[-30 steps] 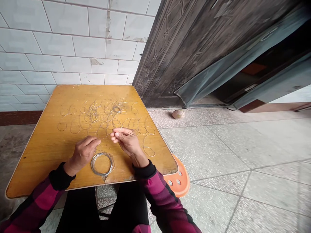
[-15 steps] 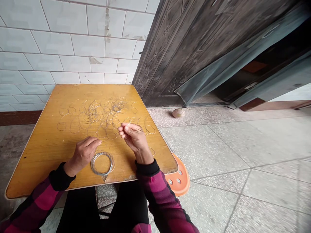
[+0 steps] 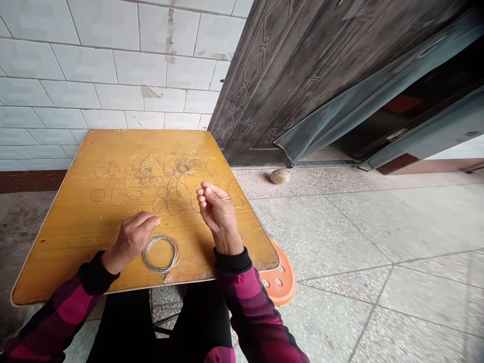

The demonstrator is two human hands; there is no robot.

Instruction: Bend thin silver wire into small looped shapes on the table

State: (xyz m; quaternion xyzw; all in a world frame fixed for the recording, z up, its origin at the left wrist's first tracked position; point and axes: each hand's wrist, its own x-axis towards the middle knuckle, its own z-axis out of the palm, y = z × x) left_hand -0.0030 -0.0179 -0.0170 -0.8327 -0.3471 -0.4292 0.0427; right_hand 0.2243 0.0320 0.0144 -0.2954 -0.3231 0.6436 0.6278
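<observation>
From where I stand: a wire coil [image 3: 175, 253] lies flat near the table's [image 3: 75, 242] front edge, presumably for easy reach. Just beside it, the left hand [image 3: 134, 236] is pinched closed, low. The right hand [image 3: 218, 209], farther out, is likewise pinched, apparently for fine control; any strand between either's fingertips I cannot confirm. Beyond lie loose wire loops [image 3: 148, 171], seemingly spread out of the hands' way, before a tiled wall [image 3: 113, 65].

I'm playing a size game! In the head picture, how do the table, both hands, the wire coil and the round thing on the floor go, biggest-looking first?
1. Table
2. Right hand and left hand: too alike to rank
3. Coil
4. Round thing, though it's farther away
</observation>
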